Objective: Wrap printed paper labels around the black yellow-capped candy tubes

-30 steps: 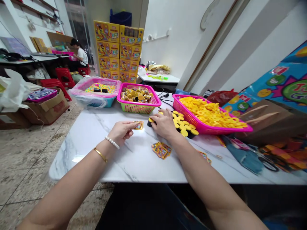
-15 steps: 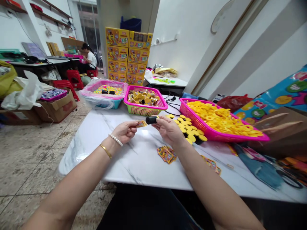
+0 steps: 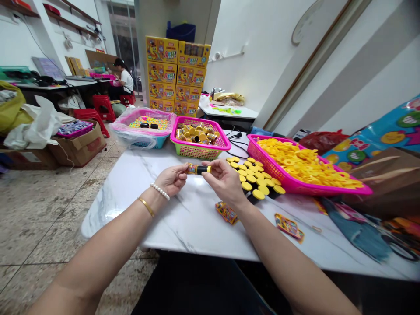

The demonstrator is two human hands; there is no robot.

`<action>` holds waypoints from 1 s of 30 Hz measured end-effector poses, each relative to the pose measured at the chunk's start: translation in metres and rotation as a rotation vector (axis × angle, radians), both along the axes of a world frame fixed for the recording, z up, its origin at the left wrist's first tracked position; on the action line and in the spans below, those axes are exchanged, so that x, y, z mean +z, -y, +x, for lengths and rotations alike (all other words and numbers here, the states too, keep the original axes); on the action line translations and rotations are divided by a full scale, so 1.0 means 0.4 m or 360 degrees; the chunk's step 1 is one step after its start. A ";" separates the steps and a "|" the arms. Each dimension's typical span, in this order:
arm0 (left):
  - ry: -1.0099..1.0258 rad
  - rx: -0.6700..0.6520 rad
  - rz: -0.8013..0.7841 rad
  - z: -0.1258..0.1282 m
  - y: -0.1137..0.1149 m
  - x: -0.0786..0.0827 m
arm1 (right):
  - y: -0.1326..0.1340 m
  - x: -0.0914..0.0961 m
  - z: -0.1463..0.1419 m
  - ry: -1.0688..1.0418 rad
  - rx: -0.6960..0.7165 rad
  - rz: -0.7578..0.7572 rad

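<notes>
My left hand (image 3: pixel 171 180) is closed, pinching a small printed sleeve (image 3: pixel 192 168) in orange and other colours. My right hand (image 3: pixel 227 180) grips the yellow-capped end of a black tube (image 3: pixel 201 169) lying level. The tube's other end meets the sleeve and appears partly inside it; how deep is hard to see. Under my right wrist lies a pile of flat printed sleeves (image 3: pixel 226 212), and a second pile (image 3: pixel 289 227) is right of my forearm. Several black tubes with yellow caps (image 3: pixel 251 178) stand in a group just past my right hand.
At the back of the marbled table (image 3: pixel 131 210) are a basket of wrapped tubes (image 3: pixel 200 152), a plastic-lined basin of colourful beads (image 3: pixel 151 122) and a pink basket of yellow rings (image 3: pixel 315 186). Scissors (image 3: pixel 398 247) lie far right. A person (image 3: pixel 124 81) sits in the background.
The black tube and the sleeve were apart; now they are joined end to end. My right hand has shifted its grip toward the yellow cap.
</notes>
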State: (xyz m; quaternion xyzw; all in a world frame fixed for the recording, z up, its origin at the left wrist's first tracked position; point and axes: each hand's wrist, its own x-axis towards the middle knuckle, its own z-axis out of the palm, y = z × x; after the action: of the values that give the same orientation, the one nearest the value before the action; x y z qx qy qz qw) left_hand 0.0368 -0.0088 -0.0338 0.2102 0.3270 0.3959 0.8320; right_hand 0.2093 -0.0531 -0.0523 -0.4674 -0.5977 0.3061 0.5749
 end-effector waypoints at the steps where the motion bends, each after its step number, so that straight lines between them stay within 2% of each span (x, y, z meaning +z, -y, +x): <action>1: -0.0008 0.0007 0.0017 0.000 -0.001 -0.002 | 0.002 -0.001 -0.002 -0.0006 0.0036 -0.0013; 5: -0.0098 0.0040 0.0213 0.004 0.002 -0.014 | 0.003 0.001 -0.001 -0.0109 0.0117 -0.0085; 9: -0.0342 0.0172 0.0501 0.002 0.011 -0.015 | -0.001 0.008 0.007 -0.0128 0.0009 0.0090; 11: -0.0450 0.0180 0.0570 -0.003 0.012 -0.010 | -0.003 0.008 0.010 -0.0119 0.0048 0.0125; 15: -0.0441 -0.0200 0.0679 -0.015 0.007 -0.012 | -0.004 -0.003 0.011 0.0003 0.0153 0.0069; 17: -0.0437 -0.0304 0.0719 -0.015 0.004 -0.021 | -0.003 -0.007 0.011 0.0083 0.0173 0.0087; 21: -0.0402 -0.0278 0.0802 -0.008 0.006 -0.040 | 0.008 0.000 0.009 0.0272 0.0179 0.0193; 24: -0.0339 -0.0354 0.0868 -0.009 0.007 -0.045 | 0.018 0.009 0.005 0.0550 0.0078 0.0373; 28: -0.0375 -0.0497 0.0735 -0.020 -0.003 -0.046 | 0.019 0.005 0.009 0.0844 -0.0108 0.0599; 30: -0.0422 -0.0460 0.0713 -0.021 -0.007 -0.049 | 0.016 -0.004 0.013 0.0864 -0.0132 0.0623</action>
State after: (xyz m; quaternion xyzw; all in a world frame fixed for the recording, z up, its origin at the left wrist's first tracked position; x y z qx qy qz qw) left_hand 0.0283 -0.0061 -0.0535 0.4829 0.3040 0.3048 0.7626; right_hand 0.2144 -0.0596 -0.0540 -0.4365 -0.7570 0.0264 0.4856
